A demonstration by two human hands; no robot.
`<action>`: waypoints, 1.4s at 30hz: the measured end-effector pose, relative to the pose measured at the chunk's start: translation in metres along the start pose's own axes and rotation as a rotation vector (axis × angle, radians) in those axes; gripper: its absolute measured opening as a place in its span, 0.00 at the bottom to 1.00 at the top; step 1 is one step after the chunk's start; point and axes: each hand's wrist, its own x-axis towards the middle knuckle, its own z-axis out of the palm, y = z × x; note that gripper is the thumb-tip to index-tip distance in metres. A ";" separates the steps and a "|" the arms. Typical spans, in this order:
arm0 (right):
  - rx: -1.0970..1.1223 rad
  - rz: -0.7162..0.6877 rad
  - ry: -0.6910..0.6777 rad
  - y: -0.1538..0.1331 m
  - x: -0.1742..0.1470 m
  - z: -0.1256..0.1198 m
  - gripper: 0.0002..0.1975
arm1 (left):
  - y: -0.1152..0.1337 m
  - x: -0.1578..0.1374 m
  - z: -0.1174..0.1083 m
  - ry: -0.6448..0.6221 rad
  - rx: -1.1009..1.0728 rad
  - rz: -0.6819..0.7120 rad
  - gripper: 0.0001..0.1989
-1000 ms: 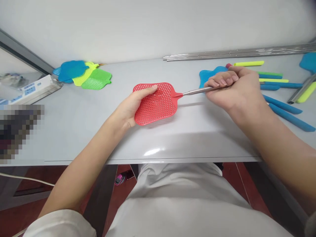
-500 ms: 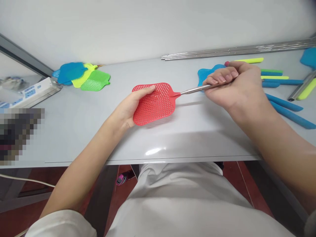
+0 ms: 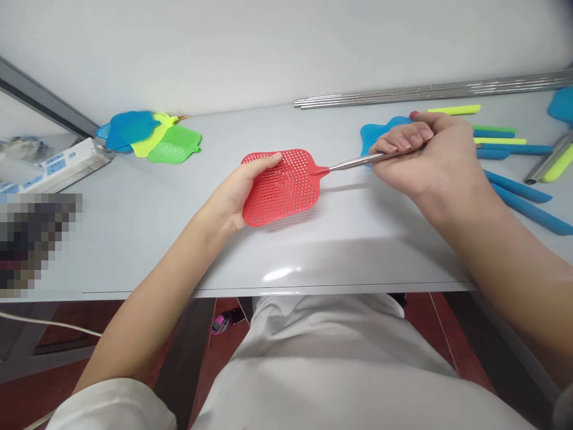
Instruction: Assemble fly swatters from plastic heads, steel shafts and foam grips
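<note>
A red fly swatter head (image 3: 284, 191), a perforated plastic paddle, is joined at its neck to a thin metal rod (image 3: 356, 162). My left hand (image 3: 244, 191) pinches the paddle by its left side, thumb on top and the other fingers hidden underneath. Around the rod, the fingers of my right hand (image 3: 416, 149) are closed, palm turned up. The swatter is held above the grey table (image 3: 313, 257). Just behind my right hand lies a blue swatter head (image 3: 376, 134), partly hidden by the fingers.
At the back left lie swatter heads in blue (image 3: 132, 130), yellow and green (image 3: 174, 145), near a white power strip (image 3: 67, 161). Long metal rods (image 3: 380, 97) run along the wall. Several blue handles (image 3: 528, 206) and yellow ones (image 3: 456, 110) lie at right.
Both hands keep the same hold on the swatter. The view has shifted very slightly; nothing else has visibly moved.
</note>
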 end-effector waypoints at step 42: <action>0.005 0.062 0.002 0.001 -0.007 0.004 0.13 | 0.004 0.004 -0.010 0.021 -0.003 0.025 0.08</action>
